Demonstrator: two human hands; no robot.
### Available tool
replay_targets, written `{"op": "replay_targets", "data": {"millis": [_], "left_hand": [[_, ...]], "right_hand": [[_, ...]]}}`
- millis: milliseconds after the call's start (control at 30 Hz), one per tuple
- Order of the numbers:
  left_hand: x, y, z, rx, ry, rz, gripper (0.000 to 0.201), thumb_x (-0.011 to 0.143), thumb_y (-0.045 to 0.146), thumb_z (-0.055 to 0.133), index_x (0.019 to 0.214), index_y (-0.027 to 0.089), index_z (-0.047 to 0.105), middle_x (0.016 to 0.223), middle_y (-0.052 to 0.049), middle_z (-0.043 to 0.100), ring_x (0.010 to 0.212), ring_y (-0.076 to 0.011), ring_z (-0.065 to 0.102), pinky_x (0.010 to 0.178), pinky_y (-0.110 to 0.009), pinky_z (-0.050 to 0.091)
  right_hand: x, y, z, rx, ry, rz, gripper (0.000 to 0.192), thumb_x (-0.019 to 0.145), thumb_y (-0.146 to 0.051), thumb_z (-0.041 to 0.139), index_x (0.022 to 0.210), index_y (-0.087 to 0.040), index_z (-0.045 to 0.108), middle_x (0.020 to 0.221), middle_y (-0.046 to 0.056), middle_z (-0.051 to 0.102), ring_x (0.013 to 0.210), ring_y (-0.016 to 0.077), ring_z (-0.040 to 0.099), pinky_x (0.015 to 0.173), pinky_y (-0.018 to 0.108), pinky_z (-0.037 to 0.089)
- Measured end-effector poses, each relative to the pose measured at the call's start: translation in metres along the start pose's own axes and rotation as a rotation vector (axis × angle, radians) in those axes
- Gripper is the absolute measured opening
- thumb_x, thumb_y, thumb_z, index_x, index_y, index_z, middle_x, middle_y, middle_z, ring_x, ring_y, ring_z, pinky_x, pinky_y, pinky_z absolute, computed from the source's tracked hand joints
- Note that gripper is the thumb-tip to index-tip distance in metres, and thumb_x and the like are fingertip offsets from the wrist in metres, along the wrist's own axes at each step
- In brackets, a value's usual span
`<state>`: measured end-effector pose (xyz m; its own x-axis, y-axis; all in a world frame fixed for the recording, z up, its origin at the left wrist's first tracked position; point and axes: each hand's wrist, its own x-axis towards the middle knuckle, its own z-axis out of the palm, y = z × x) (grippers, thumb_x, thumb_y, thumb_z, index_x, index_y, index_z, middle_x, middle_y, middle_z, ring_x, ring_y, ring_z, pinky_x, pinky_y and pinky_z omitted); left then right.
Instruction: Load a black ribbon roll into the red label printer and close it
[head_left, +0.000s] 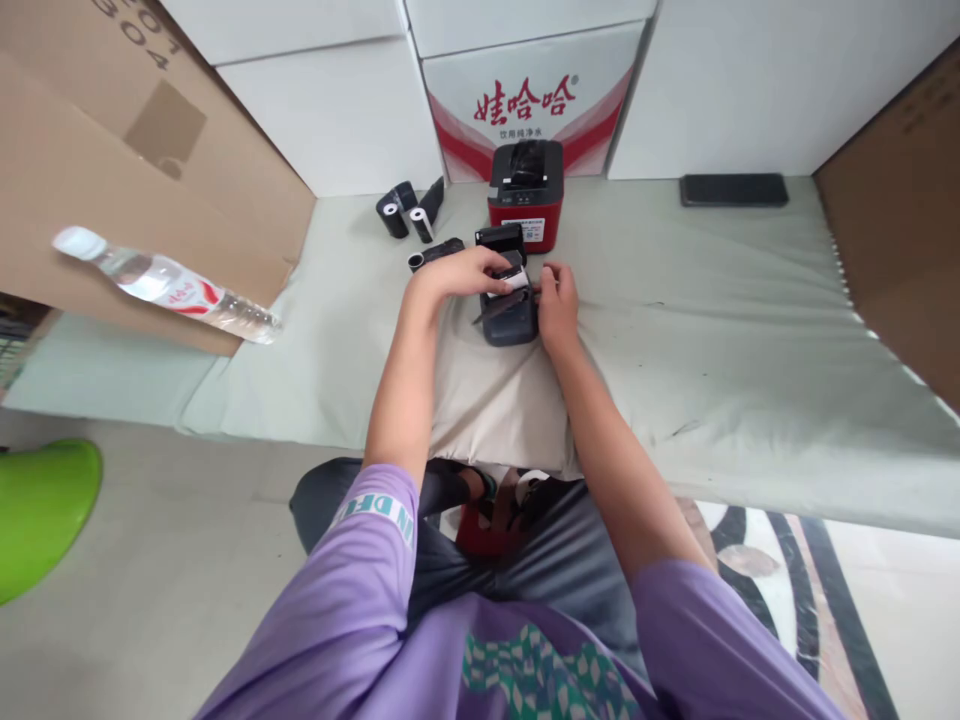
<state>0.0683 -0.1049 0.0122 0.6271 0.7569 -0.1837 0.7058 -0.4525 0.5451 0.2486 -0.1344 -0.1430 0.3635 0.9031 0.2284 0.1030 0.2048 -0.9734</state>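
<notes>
A small dark receipt printer (511, 328) with its lid (501, 238) raised sits on the cloth in front of me. My left hand (472, 270) reaches over it from the left, fingers closed on a paper roll (516, 280) at the printer's opening. A dark strip of the paper (499, 306) sticks out over the printer's front. My right hand (558, 302) is curled against the printer's right side, its fingertips touching the body. Just behind stands a larger red and black printer (526, 195). Several dark paper rolls (405, 212) lie to the left.
A black phone (733, 190) lies at the back right of the cloth-covered surface (712, 330). White cartons (525, 100) line the back. Brown cardboard boxes flank both sides, the left box (150, 180) near a water bottle (176, 287). A green seat (45, 515) is at lower left.
</notes>
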Motion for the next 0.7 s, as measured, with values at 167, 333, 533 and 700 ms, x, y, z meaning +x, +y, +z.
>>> {"op": "replay_targets", "data": {"millis": [167,333,533,700], "left_hand": [[0.001,0.01,0.006,0.151,-0.001,-0.136,0.025,0.083,0.039,0.075,0.103,0.024,0.077,0.103,-0.003,0.079,0.098,-0.0242,0.07,0.087,-0.035,0.048],[-0.005,0.034,0.005,0.293,0.058,-0.194,0.031,0.085,0.033,0.079,0.115,0.026,0.077,0.119,-0.006,0.081,0.115,-0.0298,0.072,0.115,-0.046,0.041],[-0.006,0.044,0.002,0.362,0.1,-0.215,0.028,0.085,0.026,0.08,0.113,0.026,0.081,0.119,-0.007,0.082,0.123,-0.0321,0.071,0.122,-0.049,0.037],[-0.002,0.044,0.007,0.372,0.082,-0.204,0.03,0.084,0.028,0.081,0.114,0.029,0.085,0.117,-0.006,0.084,0.115,-0.0294,0.073,0.106,-0.041,0.051]], "right_hand": [[0.001,0.0,-0.001,0.003,0.005,0.011,0.081,0.084,-0.099,0.048,0.118,-0.027,0.063,0.123,0.012,0.07,0.12,0.0296,0.07,0.113,0.057,0.056],[0.0,-0.004,-0.002,-0.01,-0.001,0.015,0.077,0.087,-0.096,0.048,0.118,-0.026,0.063,0.123,0.012,0.07,0.113,0.0276,0.071,0.11,0.055,0.058],[-0.002,-0.007,-0.001,-0.009,0.005,0.017,0.074,0.089,-0.093,0.048,0.116,-0.026,0.063,0.121,0.011,0.07,0.11,0.026,0.071,0.106,0.051,0.059],[-0.002,-0.008,-0.004,-0.027,0.0,0.022,0.071,0.091,-0.091,0.047,0.116,-0.027,0.064,0.119,0.01,0.07,0.119,0.0277,0.069,0.109,0.053,0.058]]}}
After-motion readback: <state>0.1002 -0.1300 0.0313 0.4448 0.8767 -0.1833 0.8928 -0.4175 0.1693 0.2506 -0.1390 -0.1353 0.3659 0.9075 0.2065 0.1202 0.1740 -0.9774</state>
